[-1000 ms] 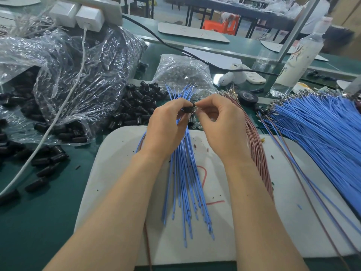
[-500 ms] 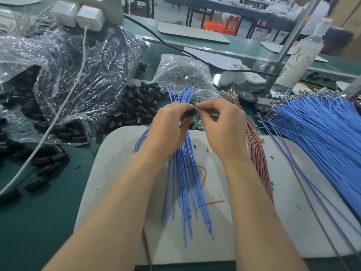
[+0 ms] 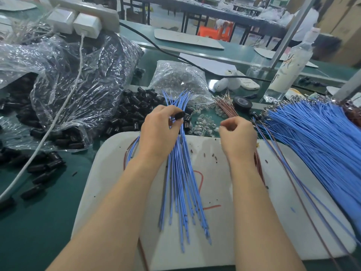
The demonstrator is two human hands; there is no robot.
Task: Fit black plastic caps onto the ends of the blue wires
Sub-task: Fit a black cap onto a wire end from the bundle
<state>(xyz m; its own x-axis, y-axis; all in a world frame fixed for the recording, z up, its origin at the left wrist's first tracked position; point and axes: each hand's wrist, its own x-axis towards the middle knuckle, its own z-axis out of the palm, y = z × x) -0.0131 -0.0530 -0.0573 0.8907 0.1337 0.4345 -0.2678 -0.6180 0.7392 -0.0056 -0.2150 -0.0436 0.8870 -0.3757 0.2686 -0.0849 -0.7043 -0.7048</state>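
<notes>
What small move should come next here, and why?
Probably the right hand moves left to the black cap that the left hand pinches against the blue wires, to help seat it: the right hand sits apart, curled, whether empty I cannot tell.

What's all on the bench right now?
cap: one, black, pinched in left grip
loose caps: many, black, left of bundle
cap bag: one, clear, far left
bundle: one, blue wires, on board under left grip
wire pile: one, blue, right side
brown wires: some, brown, right of bundle
parts bag: one, clear, behind bundle
tape: one roll, black, behind right grip
bottle: one, clear, back right
power strip: one, white, back left
cable: one, white, across left
board: one, white, centre
left grip: pinches cap
right grip: curled, nothing seen in it
</notes>
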